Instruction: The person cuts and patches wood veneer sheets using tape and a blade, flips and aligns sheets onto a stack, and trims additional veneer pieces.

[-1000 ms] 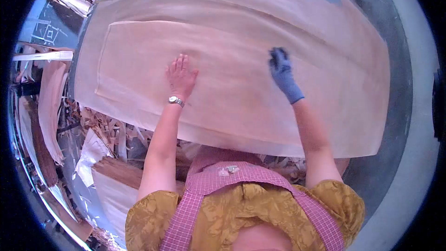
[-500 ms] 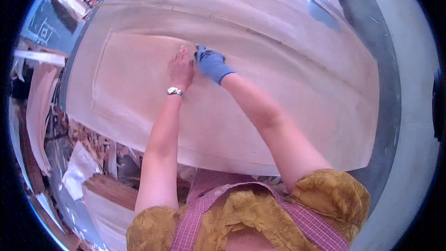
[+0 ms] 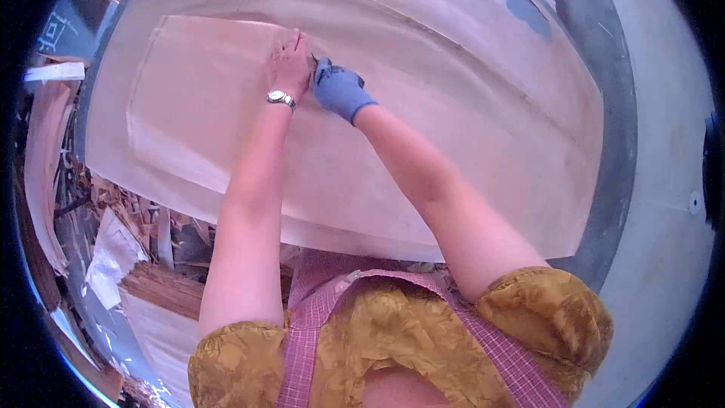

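Note:
A large, thin, pale wood-like sheet [image 3: 453, 159] spreads in front of me, with a smaller rectangular piece [image 3: 196, 83] lying on its left part. My left hand [image 3: 290, 68], bare with a wristwatch [image 3: 280, 97], rests flat at the smaller piece's right side, fingers pointing away and holding nothing. Close to its right is my right hand [image 3: 341, 91] in a blue-grey glove with dark fingertips. Its fingers are curled closed, and a small dark thing seems to stick out toward my left hand, too small to make out.
Torn strips and scraps [image 3: 136, 219] lie beyond the sheet's near left edge. Stacked long sheets [image 3: 47, 159] stand at the far left. A ridge crosses the sheet's far part, and a blue-grey patch [image 3: 529, 9] shows at upper right. Grey floor [image 3: 664, 174] runs along the right.
My right hand has come left from the middle of the sheet to beside my left hand, and its fingers have closed. My left hand stays flat. The camera view has shifted.

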### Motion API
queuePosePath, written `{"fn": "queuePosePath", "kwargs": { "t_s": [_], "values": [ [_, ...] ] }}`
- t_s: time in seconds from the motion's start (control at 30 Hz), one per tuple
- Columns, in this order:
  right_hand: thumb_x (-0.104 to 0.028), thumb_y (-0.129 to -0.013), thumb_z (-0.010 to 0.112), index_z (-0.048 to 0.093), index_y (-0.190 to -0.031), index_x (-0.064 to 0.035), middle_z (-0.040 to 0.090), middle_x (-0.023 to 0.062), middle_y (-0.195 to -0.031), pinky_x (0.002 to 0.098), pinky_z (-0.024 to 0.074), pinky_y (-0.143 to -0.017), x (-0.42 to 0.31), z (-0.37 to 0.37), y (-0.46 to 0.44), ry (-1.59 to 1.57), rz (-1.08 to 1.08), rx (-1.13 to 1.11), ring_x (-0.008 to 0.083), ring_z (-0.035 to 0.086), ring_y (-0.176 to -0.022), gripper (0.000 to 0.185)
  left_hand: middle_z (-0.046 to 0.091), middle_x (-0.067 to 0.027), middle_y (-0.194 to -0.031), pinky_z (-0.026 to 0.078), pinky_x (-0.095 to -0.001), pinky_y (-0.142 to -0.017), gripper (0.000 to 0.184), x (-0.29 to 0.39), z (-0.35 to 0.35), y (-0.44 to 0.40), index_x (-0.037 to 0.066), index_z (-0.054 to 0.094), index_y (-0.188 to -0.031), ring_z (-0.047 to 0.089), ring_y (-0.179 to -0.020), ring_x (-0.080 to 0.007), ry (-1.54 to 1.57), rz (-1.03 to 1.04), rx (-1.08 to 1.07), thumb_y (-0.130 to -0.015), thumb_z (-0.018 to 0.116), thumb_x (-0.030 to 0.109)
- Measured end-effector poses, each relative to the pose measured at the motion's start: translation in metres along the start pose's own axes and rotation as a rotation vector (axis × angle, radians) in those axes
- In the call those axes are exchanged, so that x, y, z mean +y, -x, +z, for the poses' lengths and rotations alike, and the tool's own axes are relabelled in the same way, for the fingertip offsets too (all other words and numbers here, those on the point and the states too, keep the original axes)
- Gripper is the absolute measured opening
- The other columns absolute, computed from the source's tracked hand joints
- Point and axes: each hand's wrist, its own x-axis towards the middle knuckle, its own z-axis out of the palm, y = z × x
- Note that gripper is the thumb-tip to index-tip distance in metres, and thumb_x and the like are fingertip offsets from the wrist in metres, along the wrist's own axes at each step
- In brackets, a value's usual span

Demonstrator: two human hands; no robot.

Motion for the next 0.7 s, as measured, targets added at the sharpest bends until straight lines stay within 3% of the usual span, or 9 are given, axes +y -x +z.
{"fn": "queuePosePath", "kwargs": {
  "t_s": [0.03, 0.07, 0.2, 0.27, 0.33, 0.4, 0.47, 0.57, 0.7],
  "values": [
    [-0.022, -0.092, 0.045, 0.044, -0.113, 0.0036, 0.068, 0.0254, -0.095, 0.0528, 0.0537, -0.069, 0.002, 0.008, 0.009, 0.022, 0.009, -0.025, 0.0389, 0.069, -0.086, 0.033, 0.050, -0.0056, -0.142, 0.038, -0.0462, -0.106, 0.044, 0.004, -0.007, 0.000, 0.012, 0.045, -0.138, 0.051, -0.120, -0.0409, 0.025, -0.030, -0.067, -0.095, 0.042, 0.019],
    [-0.023, -0.093, 0.045, 0.043, -0.113, 0.0037, 0.068, 0.0254, -0.093, 0.0528, 0.0538, -0.068, 0.002, 0.015, 0.027, 0.043, 0.020, -0.049, 0.0389, 0.069, -0.084, 0.033, 0.043, -0.0023, -0.148, 0.041, -0.0443, -0.101, 0.053, -0.002, 0.015, -0.001, 0.012, 0.048, -0.138, 0.049, -0.120, -0.0322, -0.051, -0.015, 0.012, -0.090, 0.055, 0.034],
    [-0.022, -0.094, 0.044, 0.041, -0.113, 0.0041, 0.069, 0.0238, -0.084, 0.0512, 0.0540, -0.060, 0.013, 0.052, 0.096, 0.118, -0.047, -0.068, 0.0381, 0.070, -0.072, 0.032, 0.036, -0.0018, -0.152, 0.040, -0.0447, -0.103, 0.073, 0.019, -0.040, 0.007, 0.010, 0.041, -0.142, 0.045, -0.125, -0.0310, -0.063, -0.073, -0.179, -0.083, 0.063, 0.048],
    [-0.020, -0.095, 0.044, 0.040, -0.117, 0.0057, 0.068, 0.0222, -0.080, 0.0499, 0.0526, -0.054, 0.033, 0.081, 0.144, 0.015, -0.220, 0.177, 0.0362, 0.069, -0.065, 0.035, 0.033, -0.0022, -0.154, 0.039, -0.0447, -0.104, 0.082, 0.017, -0.035, 0.002, 0.009, 0.039, -0.144, 0.044, -0.127, -0.0308, -0.071, -0.072, -0.220, -0.080, 0.067, 0.051],
    [-0.019, -0.095, 0.043, 0.038, -0.121, 0.0072, 0.068, 0.0206, -0.077, 0.0495, 0.0511, -0.048, 0.030, 0.085, 0.186, 0.071, -0.184, 0.133, 0.0343, 0.068, -0.062, 0.038, 0.033, -0.0034, -0.153, 0.038, -0.0449, -0.104, 0.081, 0.018, -0.036, 0.003, 0.009, 0.039, -0.144, 0.043, -0.128, -0.0313, -0.082, -0.085, -0.203, -0.080, 0.067, 0.050],
    [-0.018, -0.095, 0.043, 0.037, -0.126, 0.0084, 0.068, 0.0189, -0.075, 0.0500, 0.0495, -0.045, 0.009, 0.058, 0.219, 0.276, 0.055, -0.205, 0.0323, 0.068, -0.060, 0.041, 0.034, -0.0051, -0.153, 0.036, -0.0478, -0.106, 0.079, 0.021, -0.033, 0.006, 0.009, 0.039, -0.143, 0.041, -0.130, -0.0336, -0.067, -0.095, -0.147, -0.081, 0.065, 0.051],
    [-0.018, -0.094, 0.043, 0.037, -0.128, 0.0087, 0.068, 0.0180, -0.078, 0.0509, 0.0493, -0.044, 0.008, 0.064, 0.225, 0.278, -0.045, -0.129, 0.0306, 0.069, -0.060, 0.044, 0.034, -0.0073, -0.153, 0.033, -0.0534, -0.108, 0.077, 0.022, -0.025, 0.009, 0.010, 0.039, -0.143, 0.038, -0.134, -0.0377, -0.025, -0.110, -0.055, -0.083, 0.062, 0.053],
    [-0.016, -0.093, 0.043, 0.038, -0.129, 0.0087, 0.069, 0.0164, -0.079, 0.0513, 0.0491, -0.043, 0.013, 0.092, 0.224, 0.347, -0.123, -0.033, 0.0296, 0.069, -0.061, 0.044, 0.037, -0.0081, -0.151, 0.033, -0.0543, -0.107, 0.071, 0.095, -0.044, 0.071, 0.012, 0.043, -0.141, 0.040, -0.134, -0.0341, -0.091, 0.079, -0.321, -0.084, 0.062, 0.050],
    [-0.015, -0.093, 0.043, 0.041, -0.127, 0.0047, 0.068, 0.0146, -0.076, 0.0494, 0.0476, -0.041, 0.034, 0.103, 0.269, 0.406, -0.177, 0.061, 0.0295, 0.069, -0.061, 0.039, 0.038, -0.0098, -0.150, 0.035, -0.0546, -0.106, 0.068, 0.124, -0.030, 0.112, 0.015, 0.046, -0.138, 0.041, -0.133, -0.0326, -0.094, 0.082, -0.248, -0.083, 0.064, 0.049]
  ]
}}
